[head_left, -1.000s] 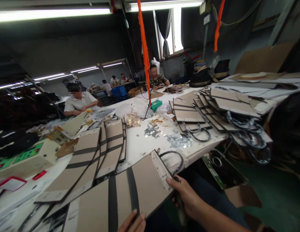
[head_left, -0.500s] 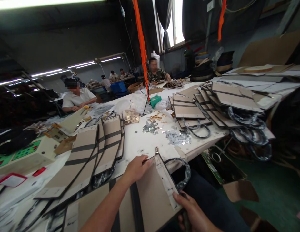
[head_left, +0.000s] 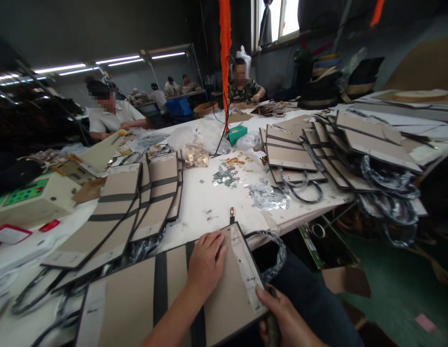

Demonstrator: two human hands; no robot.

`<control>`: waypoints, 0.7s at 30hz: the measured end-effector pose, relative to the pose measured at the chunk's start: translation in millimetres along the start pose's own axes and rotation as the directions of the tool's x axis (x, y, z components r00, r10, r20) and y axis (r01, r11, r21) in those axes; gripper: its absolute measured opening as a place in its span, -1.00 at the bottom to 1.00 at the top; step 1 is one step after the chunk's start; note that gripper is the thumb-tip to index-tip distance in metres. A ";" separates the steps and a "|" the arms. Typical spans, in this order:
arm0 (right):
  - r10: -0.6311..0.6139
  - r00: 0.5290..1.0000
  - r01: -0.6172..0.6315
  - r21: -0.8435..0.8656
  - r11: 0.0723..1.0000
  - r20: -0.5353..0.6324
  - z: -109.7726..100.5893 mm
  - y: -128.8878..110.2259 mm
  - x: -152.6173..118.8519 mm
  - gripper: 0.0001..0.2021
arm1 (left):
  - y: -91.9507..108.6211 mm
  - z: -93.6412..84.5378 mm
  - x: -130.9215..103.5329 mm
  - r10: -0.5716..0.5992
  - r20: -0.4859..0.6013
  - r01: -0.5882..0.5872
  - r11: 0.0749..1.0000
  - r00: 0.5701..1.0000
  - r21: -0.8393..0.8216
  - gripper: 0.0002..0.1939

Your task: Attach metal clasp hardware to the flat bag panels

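Observation:
A large beige bag panel (head_left: 133, 294) with dark stripes and dark edging lies in front of me, its far right part over my lap. My left hand (head_left: 206, 260) rests on its face, fingers stretched over the surface near the upper edge. My right hand (head_left: 285, 313) grips the panel's lower right corner, thumb on top along a pale strip (head_left: 247, 270). A dark rounded piece (head_left: 272, 325) shows under that hand; its kind I cannot make out. A plastic-wrapped handle (head_left: 280, 248) loops out at the panel's right. A small metal-tipped tab (head_left: 232, 213) sticks up beyond its top corner.
Stacked bag panels stand at left (head_left: 112, 207) and right (head_left: 292, 149). Silver metal plates (head_left: 269, 195) and gold fittings (head_left: 240, 160) lie scattered on the white table (head_left: 195, 193). A machine (head_left: 36, 197) sits at far left. Other people work across the table. An orange-wrapped cord (head_left: 225, 62) hangs down.
My left hand has moved from the panel's upper edge down onto its face, fingers settling flatter. My right hand keeps its grip on the corner. The view has shifted slightly.

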State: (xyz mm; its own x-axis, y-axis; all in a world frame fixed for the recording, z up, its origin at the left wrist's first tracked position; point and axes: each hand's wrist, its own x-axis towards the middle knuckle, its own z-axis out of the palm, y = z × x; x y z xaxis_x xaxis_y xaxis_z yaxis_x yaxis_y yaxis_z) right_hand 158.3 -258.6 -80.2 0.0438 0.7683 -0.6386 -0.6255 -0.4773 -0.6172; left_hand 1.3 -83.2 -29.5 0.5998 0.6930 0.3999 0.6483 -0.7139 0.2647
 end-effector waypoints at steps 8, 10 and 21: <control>-0.642 0.749 0.468 -0.815 0.342 0.161 -23.6 -92.9 -32.8 -0.65 | 3.1 4.8 -10.2 0.028 0.028 -0.030 0.997 0.999 0.076 -0.63; -0.645 0.637 0.596 -0.800 0.063 0.423 -2.8 -119.3 -16.2 -0.77 | 5.3 2.8 -10.1 0.013 0.042 -0.017 0.995 0.999 0.095 -0.62; -0.425 0.707 0.319 -0.792 -0.520 0.565 47.2 -138.7 58.1 -0.64 | 15.6 3.9 -11.1 -0.015 0.102 0.002 0.993 0.995 0.121 -0.55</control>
State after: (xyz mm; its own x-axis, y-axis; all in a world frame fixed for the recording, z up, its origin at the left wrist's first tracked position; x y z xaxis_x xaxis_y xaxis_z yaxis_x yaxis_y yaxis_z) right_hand 210.9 -127.6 -10.0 -0.1427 0.9873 0.0704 0.9564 0.1559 -0.2470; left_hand 6.6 -101.6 -33.2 0.6348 0.7102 0.3042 0.7018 -0.6947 0.1573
